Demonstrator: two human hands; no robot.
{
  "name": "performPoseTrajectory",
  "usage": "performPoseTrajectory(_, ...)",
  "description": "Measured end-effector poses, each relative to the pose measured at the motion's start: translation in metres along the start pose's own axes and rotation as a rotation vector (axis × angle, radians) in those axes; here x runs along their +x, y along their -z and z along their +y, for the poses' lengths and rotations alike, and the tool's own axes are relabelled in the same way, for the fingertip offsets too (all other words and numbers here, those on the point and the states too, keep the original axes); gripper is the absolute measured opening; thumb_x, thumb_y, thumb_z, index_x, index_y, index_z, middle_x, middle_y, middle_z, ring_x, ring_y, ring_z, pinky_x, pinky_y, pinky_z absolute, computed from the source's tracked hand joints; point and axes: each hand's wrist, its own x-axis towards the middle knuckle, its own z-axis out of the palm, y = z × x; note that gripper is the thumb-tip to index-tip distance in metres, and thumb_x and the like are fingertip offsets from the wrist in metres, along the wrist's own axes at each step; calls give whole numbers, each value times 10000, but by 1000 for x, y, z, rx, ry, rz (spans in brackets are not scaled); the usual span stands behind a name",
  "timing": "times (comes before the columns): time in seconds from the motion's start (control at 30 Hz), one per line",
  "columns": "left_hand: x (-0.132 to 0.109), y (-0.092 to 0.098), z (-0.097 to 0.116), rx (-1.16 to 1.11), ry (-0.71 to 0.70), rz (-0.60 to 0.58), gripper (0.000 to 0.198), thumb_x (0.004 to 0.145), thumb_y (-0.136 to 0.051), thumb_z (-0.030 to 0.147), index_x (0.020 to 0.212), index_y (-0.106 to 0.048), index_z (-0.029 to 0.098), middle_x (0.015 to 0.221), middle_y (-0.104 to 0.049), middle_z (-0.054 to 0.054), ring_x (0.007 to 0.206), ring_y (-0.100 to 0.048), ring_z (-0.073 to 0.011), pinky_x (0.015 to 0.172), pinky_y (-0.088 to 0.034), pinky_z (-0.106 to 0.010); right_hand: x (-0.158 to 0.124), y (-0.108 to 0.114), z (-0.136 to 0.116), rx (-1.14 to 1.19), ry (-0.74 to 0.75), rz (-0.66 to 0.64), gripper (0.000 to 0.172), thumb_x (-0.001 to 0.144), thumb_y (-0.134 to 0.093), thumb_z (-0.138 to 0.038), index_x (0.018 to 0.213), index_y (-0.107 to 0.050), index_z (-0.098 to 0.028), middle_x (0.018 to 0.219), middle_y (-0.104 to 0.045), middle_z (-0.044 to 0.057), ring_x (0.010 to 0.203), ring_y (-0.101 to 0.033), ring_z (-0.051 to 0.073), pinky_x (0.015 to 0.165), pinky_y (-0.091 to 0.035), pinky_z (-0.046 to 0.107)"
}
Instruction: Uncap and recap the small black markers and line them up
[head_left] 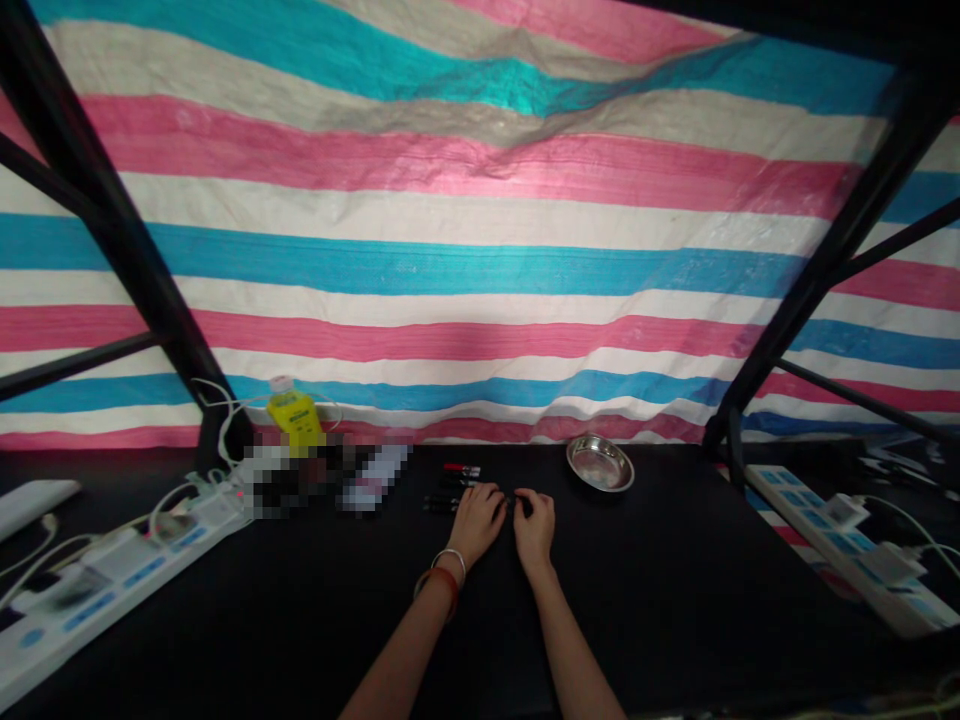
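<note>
My left hand [478, 518] is palm down on the black tabletop, fingers bent and closed, a metal bangle and a reddish-brown band at the wrist. It partly covers the right ends of the black markers [441, 503]. Just beyond them lies a red marker [459, 468], its far end light. My right hand [535, 528] is a short gap away, thumb and fingers curled in a pinch. A small dark thing shows between the two hands' fingertips, too dark against the table to make out.
A round metal dish [600, 464] stands at the back right. Power strips [97, 590] with plugs and cables run along the left; another power strip [847, 540] is at the right. A yellow bottle [297, 418] stands back left beside blurred-out items. Striped sheeting [480, 270] hangs behind, between black frame posts.
</note>
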Motion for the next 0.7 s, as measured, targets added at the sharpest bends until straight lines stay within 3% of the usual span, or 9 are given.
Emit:
performPoseTrajectory(0.2, 0, 1, 2, -14, -4, -47, 230, 849, -430, 184, 1012, -593, 203, 1033, -599, -57, 979, -534, -186, 858, -411, -343, 0, 0, 0, 43, -19, -51, 222, 616, -589, -118, 712, -691, -291, 768, -572, 34, 822, -488, 226, 826, -333, 343)
performPoseTrajectory(0.4, 0, 3, 0, 13, 43, 12, 270, 866, -389, 163, 1034, -594, 210, 1042, -612, -56, 990, -539, -186, 864, -400, -340, -1, 0, -3, -66, 39, -113, 269, 635, -550, -85, 722, -691, -296, 785, -620, 37, 895, -476, 247, 868, -316, 373)
performPoseTrajectory(0.47, 0, 5, -1, 56, 137, 98, 276, 866, -390, 171, 1042, -600, 207, 1066, -611, -69, 1008, -534, -199, 873, -386, -357, -1, 0, -3, -160, 74, -142, 269, 659, -525, -88, 741, -687, -286, 804, -641, 36, 918, -481, 246, 869, -325, 373)
performPoseTrajectory(0.6, -1, 9, 1, 211, 479, 307, 334, 832, -444, 213, 1145, -552, 166, 1201, -537, -125, 1090, -481, -260, 897, -349, -420, -1, 0, -3, -320, 127, -163, 243, 705, -489, -115, 787, -682, -237, 832, -658, 44, 939, -507, 238, 844, -359, 358)
performPoseTrajectory(0.7, -1, 10, 3, 307, 659, 342, 444, 801, -472, 242, 1225, -473, 112, 1293, -437, -176, 1153, -419, -301, 905, -327, -452, -1, -1, -2, -393, 162, -173, 235, 728, -473, -128, 800, -681, -212, 832, -664, 47, 928, -530, 229, 819, -379, 339)
